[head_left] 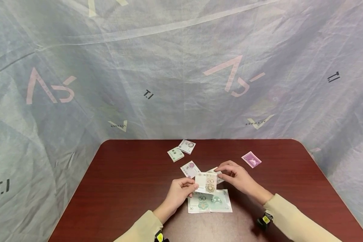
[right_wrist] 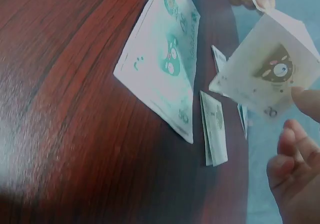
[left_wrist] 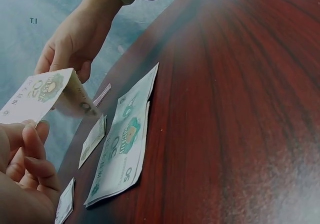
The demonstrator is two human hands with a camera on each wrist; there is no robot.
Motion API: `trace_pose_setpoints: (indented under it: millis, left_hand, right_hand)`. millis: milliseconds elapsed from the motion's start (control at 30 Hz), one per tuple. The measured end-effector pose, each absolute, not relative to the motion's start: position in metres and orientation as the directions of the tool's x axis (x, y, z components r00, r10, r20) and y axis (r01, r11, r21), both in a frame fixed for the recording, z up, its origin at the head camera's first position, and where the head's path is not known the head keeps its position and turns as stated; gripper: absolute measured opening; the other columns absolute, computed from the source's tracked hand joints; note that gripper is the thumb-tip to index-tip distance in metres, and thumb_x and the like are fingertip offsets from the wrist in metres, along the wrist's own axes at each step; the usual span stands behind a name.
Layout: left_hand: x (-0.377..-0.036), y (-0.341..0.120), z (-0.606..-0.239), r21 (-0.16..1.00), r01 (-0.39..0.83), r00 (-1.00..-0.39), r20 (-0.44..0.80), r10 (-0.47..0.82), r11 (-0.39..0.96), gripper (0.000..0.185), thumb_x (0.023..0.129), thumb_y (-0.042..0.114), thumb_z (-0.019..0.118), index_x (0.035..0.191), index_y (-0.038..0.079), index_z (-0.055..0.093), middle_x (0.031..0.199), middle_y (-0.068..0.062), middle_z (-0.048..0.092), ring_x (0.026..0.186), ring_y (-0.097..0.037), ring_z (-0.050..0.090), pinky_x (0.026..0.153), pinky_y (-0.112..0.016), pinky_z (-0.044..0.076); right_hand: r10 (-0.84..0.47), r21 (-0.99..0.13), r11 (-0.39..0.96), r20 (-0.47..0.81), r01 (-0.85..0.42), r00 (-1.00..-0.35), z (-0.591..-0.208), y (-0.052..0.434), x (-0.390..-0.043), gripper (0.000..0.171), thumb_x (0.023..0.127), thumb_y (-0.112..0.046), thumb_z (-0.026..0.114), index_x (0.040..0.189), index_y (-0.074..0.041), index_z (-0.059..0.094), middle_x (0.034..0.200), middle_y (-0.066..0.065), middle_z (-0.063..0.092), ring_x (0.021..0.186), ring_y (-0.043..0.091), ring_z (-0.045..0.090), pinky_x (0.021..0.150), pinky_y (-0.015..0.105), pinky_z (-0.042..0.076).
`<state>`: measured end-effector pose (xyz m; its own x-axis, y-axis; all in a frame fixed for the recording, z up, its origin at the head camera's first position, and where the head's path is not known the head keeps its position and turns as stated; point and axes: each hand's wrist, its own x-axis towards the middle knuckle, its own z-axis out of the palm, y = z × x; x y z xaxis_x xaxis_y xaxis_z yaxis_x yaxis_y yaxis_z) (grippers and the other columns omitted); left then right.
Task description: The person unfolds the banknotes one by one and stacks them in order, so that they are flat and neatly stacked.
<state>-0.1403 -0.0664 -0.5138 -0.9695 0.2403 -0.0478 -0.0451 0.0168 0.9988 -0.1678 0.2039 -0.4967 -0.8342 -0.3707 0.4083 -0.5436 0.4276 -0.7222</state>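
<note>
In my left hand (head_left: 181, 188), thumb and fingers pinch the left edge of a brownish 20 play banknote (head_left: 205, 183). It is held above the table, and the left wrist view shows it bent over, one half hanging down. My right hand (head_left: 237, 176) is at the note's right edge with thumb and fingers apart; in the right wrist view the thumb (right_wrist: 307, 102) overlaps the note. Below lies a larger green 50 banknote (head_left: 210, 205), creased across its middle. A folded banknote (head_left: 220, 179) lies behind the held one, partly covered by it.
A folded purple 5 note (head_left: 190, 169) lies just behind the left hand. Farther back are a folded green note (head_left: 175, 154) and another folded note (head_left: 186, 146), touching at their corners. A bright purple note (head_left: 251, 159) lies at the right. A printed grey cloth (head_left: 181, 84) hangs behind the table.
</note>
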Motion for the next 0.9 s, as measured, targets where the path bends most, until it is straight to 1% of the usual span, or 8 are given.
trace_pose_setpoints:
  millis: [133,333,433,533,600,700,800,900]
  left_hand:
    - [-0.141,-0.069,-0.514,0.998,-0.061,-0.971,-0.063,0.229,0.015,0.017,0.091,0.006,0.078,0.098,-0.009,0.074,0.073,-0.002,0.067,0.056,-0.008,0.055,0.055,-0.018,0.045]
    - [-0.143,-0.07,-0.516,0.997,-0.07,-0.976,-0.073,0.203,0.02,0.017,0.091,0.007,0.078,0.098,-0.009,0.074,0.074,0.0,0.068,0.057,-0.009,0.054,0.056,-0.018,0.045]
    - [-0.144,-0.071,-0.517,0.997,-0.07,-0.98,-0.073,0.186,0.023,0.017,0.091,0.006,0.078,0.099,-0.009,0.074,0.075,-0.003,0.069,0.057,-0.009,0.053,0.055,-0.018,0.045]
    - [-0.144,-0.072,-0.519,0.997,-0.073,-0.982,-0.076,0.173,0.024,0.017,0.092,0.006,0.077,0.099,-0.01,0.074,0.076,-0.004,0.069,0.057,-0.009,0.053,0.055,-0.018,0.044]
    - [-0.145,-0.073,-0.52,0.996,-0.081,-0.983,-0.084,0.165,0.024,0.018,0.092,0.006,0.077,0.1,-0.01,0.074,0.076,-0.003,0.068,0.057,-0.009,0.052,0.055,-0.018,0.043]
    - [-0.145,-0.074,-0.521,0.996,-0.088,-0.984,-0.091,0.154,0.031,0.017,0.092,0.006,0.077,0.1,-0.009,0.074,0.075,-0.002,0.068,0.057,-0.009,0.052,0.054,-0.017,0.042]
    - [-0.146,-0.074,-0.522,0.995,-0.091,-0.985,-0.095,0.143,0.032,0.018,0.092,0.006,0.077,0.1,-0.009,0.074,0.075,-0.002,0.068,0.056,-0.01,0.052,0.053,-0.017,0.042]
    - [-0.145,-0.075,-0.521,0.995,-0.096,-0.985,-0.097,0.139,0.017,0.018,0.092,0.006,0.077,0.1,-0.01,0.073,0.074,0.001,0.067,0.057,-0.009,0.053,0.053,-0.016,0.042]
  right_hand:
    - [-0.338,-0.728,0.434,0.415,-0.531,-0.845,-0.499,0.21,-0.169,0.021,0.089,0.0,0.079,0.106,-0.012,0.079,0.106,0.004,0.07,0.085,0.015,0.06,0.066,0.024,0.048]
    - [-0.325,-0.721,0.435,0.433,-0.539,-0.841,-0.501,0.218,-0.169,0.019,0.088,0.001,0.079,0.105,-0.008,0.079,0.104,0.005,0.071,0.087,0.021,0.062,0.067,0.023,0.048]
    - [-0.307,-0.728,0.437,0.43,-0.527,-0.849,-0.499,0.221,-0.168,0.017,0.088,0.001,0.079,0.104,-0.007,0.079,0.104,0.006,0.071,0.089,0.017,0.062,0.068,0.022,0.048]
    - [-0.282,-0.74,0.445,0.419,-0.505,-0.863,-0.498,0.222,-0.167,0.017,0.088,0.0,0.08,0.102,-0.01,0.08,0.103,0.005,0.071,0.088,0.012,0.061,0.068,0.021,0.047]
    - [-0.269,-0.753,0.446,0.402,-0.484,-0.875,-0.496,0.222,-0.166,0.015,0.089,-0.001,0.08,0.1,-0.011,0.079,0.101,0.005,0.071,0.086,0.009,0.059,0.067,0.022,0.047]
    - [-0.247,-0.78,0.452,0.357,-0.433,-0.901,-0.494,0.222,-0.163,0.014,0.089,-0.004,0.081,0.098,-0.013,0.077,0.095,0.003,0.069,0.077,0.007,0.056,0.064,0.024,0.046]
    - [-0.22,-0.815,0.454,0.289,-0.36,-0.932,-0.491,0.222,-0.159,0.013,0.088,-0.006,0.082,0.097,-0.012,0.074,0.084,-0.001,0.066,0.069,0.006,0.052,0.06,0.025,0.045]
    - [-0.203,-0.84,0.444,0.244,-0.311,-0.948,-0.489,0.222,-0.156,0.013,0.088,-0.006,0.082,0.097,-0.01,0.072,0.079,-0.003,0.065,0.066,0.006,0.053,0.059,0.025,0.045]
